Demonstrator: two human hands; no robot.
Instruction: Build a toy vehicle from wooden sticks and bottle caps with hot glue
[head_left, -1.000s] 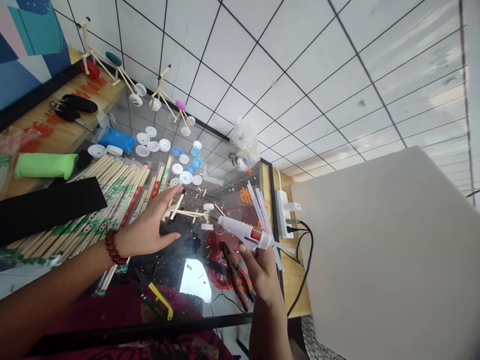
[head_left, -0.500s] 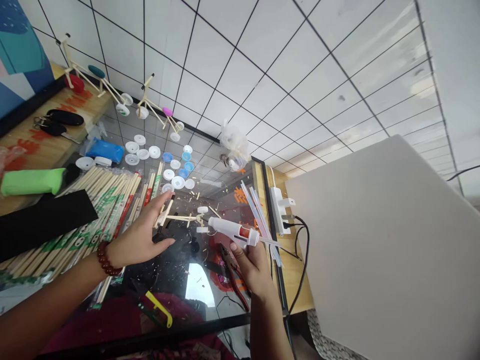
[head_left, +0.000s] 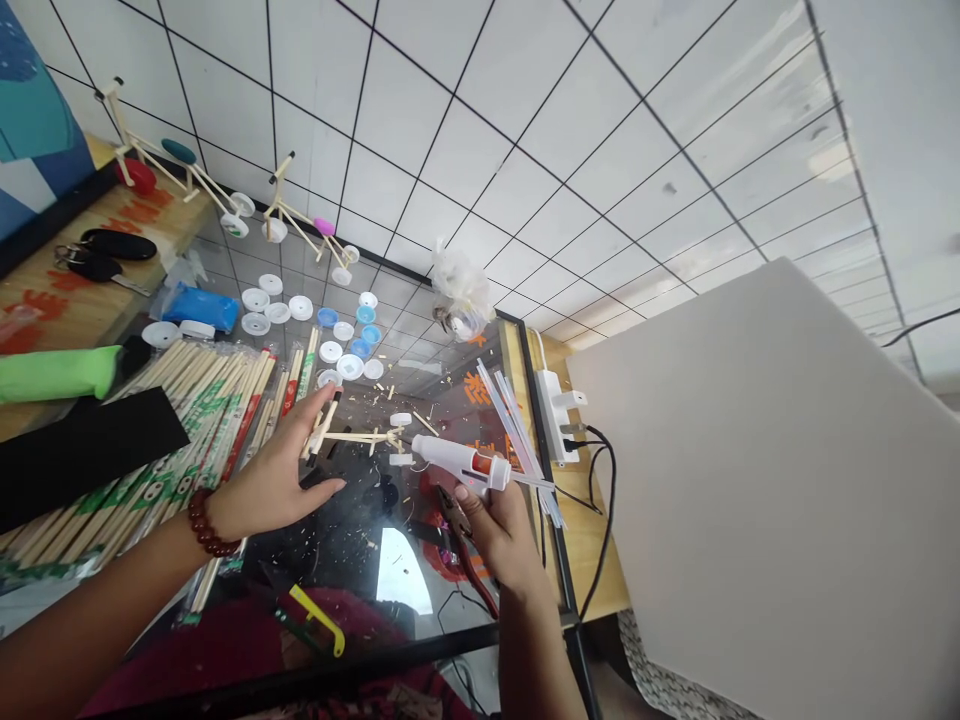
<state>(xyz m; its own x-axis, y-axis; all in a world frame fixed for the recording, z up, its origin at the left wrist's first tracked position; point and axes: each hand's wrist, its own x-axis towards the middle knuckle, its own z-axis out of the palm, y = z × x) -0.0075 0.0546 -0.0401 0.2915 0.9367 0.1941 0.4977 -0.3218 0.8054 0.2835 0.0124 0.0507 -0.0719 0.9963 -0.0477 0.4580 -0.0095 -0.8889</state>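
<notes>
A small tricycle model [head_left: 360, 437] made of pale sticks, with white bottle-cap wheels at its right end, is low over the dark glass table. My left hand [head_left: 262, 480] curls around its handlebar end, index finger against a black-tipped stick. The thumb sticks out apart from the model, and the other fingers are partly hidden. My right hand [head_left: 499, 530] is wrapped around a white hot glue gun [head_left: 454, 458], whose nozzle points left, close to the wheel end. Whether the nozzle touches the model I cannot tell. A clear glue stick [head_left: 532, 482] projects from the gun's back.
Packaged chopsticks [head_left: 187, 430] lie left; bottle caps [head_left: 300, 307] and two finished stick tricycles [head_left: 300, 215] are behind. Pliers [head_left: 472, 560] lie beside my right hand, yellow-handled scissors [head_left: 315, 615] in front. Spare glue sticks [head_left: 514, 425] and a power strip [head_left: 556, 418] are right.
The whole view has shifted slightly, so everything appears a little farther left. Both hands, the glue gun and the tricycle model keep nearly the same positions relative to one another.
</notes>
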